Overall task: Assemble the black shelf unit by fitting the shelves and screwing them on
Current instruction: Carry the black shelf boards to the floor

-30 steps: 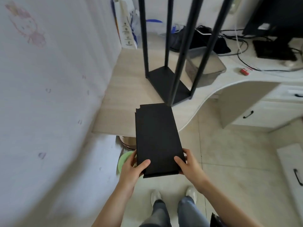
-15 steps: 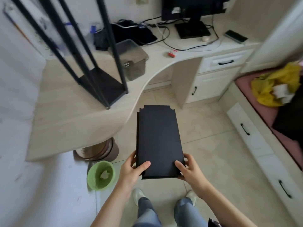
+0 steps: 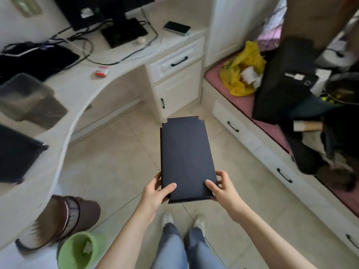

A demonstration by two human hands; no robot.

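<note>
Grip: the left hand [image 3: 155, 191] and right hand [image 3: 223, 188] are both pinching the near end of the black shelf panel [image 3: 186, 156], thumbs lying on top and fingers curling underneath
Shelf panel: it is stretching straight away from the grip, roughly level, hanging over the tiled floor [image 3: 116, 167]; its notched far corners are pointing toward the white drawers [image 3: 174, 74]; whether it is one board or a stack, I cannot tell
Step in hand: judging by the task, the person is carrying the panel toward wherever it is being fitted or set down
Doing it well: holding only the near end is leaving the far end unsupported; sliding one hand further along would be steadying it; the notches should be lining up with the posts before pushing in
Since earlier: the view is swinging right; the upright black frame, formerly just beyond the panel's far end on the desk [image 3: 77, 90], is dropping out left of the grip; the grip itself is staying the same
</note>
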